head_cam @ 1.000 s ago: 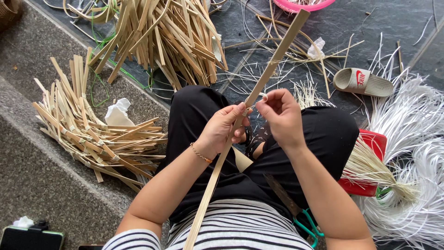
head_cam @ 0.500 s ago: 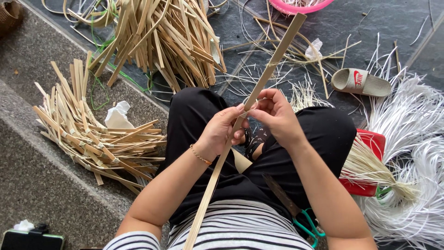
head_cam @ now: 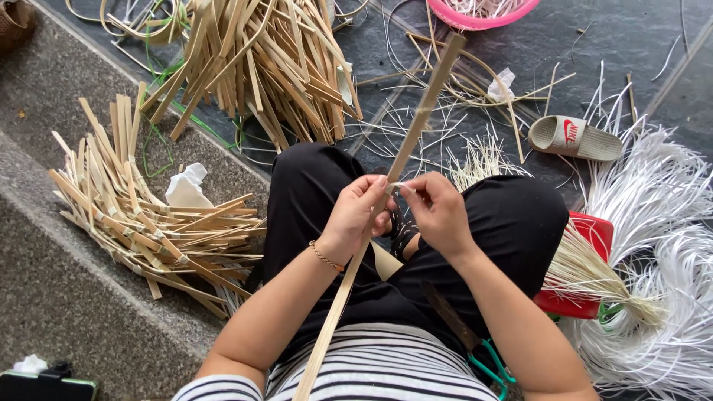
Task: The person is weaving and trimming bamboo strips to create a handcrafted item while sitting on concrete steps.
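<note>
Right hand [head_cam: 440, 215] shifted; bamboo strip's [head_cam: 416, 130] base hidden.

Pink basin [head_cam: 486, 16] cut by top edge (likewise the bamboo strip's [head_cam: 416, 130] lower end at bottom)

We record the long bamboo strip [head_cam: 405, 160] as pale tan. The bamboo offcut piles [head_cam: 148, 215] are tan to straw yellow. The trousers [head_cam: 505, 223] are plain black; the shirt [head_cam: 386, 367] carries black and white horizontal stripes. The bracelet [head_cam: 325, 258] is gold. We note a pink basin [head_cam: 483, 16], a red stool [head_cam: 587, 252], a beige sandal [head_cam: 575, 139] with a red mark, white fibre bundles [head_cam: 653, 223], a green-handled tool [head_cam: 490, 356], green string [head_cam: 160, 141], crumpled white paper [head_cam: 187, 187], a grey speckled step [head_cam: 59, 297] and dark slate floor [head_cam: 624, 37].
</note>
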